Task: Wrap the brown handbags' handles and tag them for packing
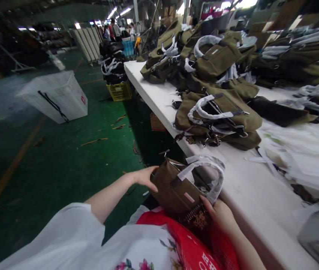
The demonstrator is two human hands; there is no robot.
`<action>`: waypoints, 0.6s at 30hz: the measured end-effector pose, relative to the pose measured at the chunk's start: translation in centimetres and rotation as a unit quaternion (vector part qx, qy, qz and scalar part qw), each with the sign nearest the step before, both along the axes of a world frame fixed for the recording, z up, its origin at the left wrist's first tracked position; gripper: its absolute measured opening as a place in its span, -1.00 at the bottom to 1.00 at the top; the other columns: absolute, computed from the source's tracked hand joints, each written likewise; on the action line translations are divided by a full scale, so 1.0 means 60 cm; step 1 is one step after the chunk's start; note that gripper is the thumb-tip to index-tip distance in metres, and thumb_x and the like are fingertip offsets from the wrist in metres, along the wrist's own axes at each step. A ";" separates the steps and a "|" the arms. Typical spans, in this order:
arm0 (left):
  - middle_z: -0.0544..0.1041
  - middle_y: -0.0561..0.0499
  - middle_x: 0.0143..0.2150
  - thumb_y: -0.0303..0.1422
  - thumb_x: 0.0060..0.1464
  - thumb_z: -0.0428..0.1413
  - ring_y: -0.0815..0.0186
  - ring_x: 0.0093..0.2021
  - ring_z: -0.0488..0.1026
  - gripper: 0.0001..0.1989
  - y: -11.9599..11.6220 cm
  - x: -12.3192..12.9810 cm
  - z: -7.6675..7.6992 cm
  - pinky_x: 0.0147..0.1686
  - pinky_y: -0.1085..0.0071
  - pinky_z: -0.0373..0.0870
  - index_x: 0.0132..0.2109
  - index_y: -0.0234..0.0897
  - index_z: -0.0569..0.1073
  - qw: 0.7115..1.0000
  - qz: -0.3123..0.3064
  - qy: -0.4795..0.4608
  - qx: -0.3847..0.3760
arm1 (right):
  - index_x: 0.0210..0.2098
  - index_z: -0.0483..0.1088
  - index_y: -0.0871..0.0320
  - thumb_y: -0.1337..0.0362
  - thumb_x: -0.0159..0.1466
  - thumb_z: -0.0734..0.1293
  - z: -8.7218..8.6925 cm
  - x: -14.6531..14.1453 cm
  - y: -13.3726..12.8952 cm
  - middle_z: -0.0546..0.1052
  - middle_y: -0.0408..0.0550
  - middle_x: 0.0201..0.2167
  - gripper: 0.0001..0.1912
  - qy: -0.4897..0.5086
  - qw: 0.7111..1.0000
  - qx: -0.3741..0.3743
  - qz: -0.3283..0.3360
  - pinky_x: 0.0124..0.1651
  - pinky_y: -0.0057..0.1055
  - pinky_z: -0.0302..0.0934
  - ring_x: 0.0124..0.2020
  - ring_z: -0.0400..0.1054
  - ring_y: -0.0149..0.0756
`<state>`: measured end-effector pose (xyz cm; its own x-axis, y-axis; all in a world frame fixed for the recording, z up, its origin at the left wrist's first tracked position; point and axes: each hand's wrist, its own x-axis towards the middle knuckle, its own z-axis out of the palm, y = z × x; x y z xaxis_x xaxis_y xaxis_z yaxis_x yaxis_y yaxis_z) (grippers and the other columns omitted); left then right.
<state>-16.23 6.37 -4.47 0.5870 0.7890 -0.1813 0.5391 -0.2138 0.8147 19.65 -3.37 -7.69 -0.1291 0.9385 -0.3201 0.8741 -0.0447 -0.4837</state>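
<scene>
Bag point(173, 192): pinching one end with left hand point(145, 177), other end with right hand point(223, 214). Best holding gently, keeping handles point(218, 180) up.

No word or number can be read with certainty. On the red cloth point(189, 240), white characters point(208, 261) are printed, but they are slanted and partly cut by the lower edge. The nearest bag point(170, 189) carries a small pale pink label point(189, 197), too blurred for reading. On the white bin point(55, 95) there is a red mark point(83, 99), also unreadable.
</scene>
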 end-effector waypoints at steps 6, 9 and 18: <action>0.58 -0.11 -0.05 -0.20 -0.16 0.35 0.11 -0.10 0.54 -0.37 -0.097 0.018 -0.024 -0.14 0.29 0.44 0.08 -0.27 0.42 0.983 0.063 0.171 -0.004 | -0.30 0.57 0.13 -0.08 0.40 -0.02 0.031 -0.024 0.008 0.63 0.12 -0.32 -0.36 -0.083 0.995 0.048 0.042 -0.19 -0.26 0.30 -0.22 0.52 -0.02; 0.60 -0.08 -0.33 -0.33 -0.16 0.33 0.11 -0.28 0.56 -0.74 -0.089 0.005 0.014 -0.26 0.32 0.42 -0.27 -0.30 0.51 0.971 0.070 0.226 0.010 | -0.38 0.54 0.13 -0.07 0.41 -0.01 0.062 -0.052 0.002 0.62 0.11 -0.37 -0.37 -0.086 0.992 0.082 0.049 -0.18 -0.23 0.29 -0.26 0.50 -0.05; 0.59 -0.10 -0.21 -0.21 0.28 -0.07 0.30 -0.24 0.53 -0.71 0.028 0.084 0.204 -0.18 0.37 0.44 -0.10 -0.29 0.45 0.988 0.073 -0.123 0.065 | -0.34 0.45 0.14 0.07 0.38 0.17 0.136 -0.161 -0.044 0.56 -0.01 -0.42 -0.64 -0.055 0.971 0.183 0.141 0.24 -0.02 0.05 -0.25 0.46 -0.16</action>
<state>-11.19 8.07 7.76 0.4795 0.8754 0.0608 0.3618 -0.2604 0.8951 10.01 -6.01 0.47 -0.3816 0.9243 0.0012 0.8741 0.3613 -0.3248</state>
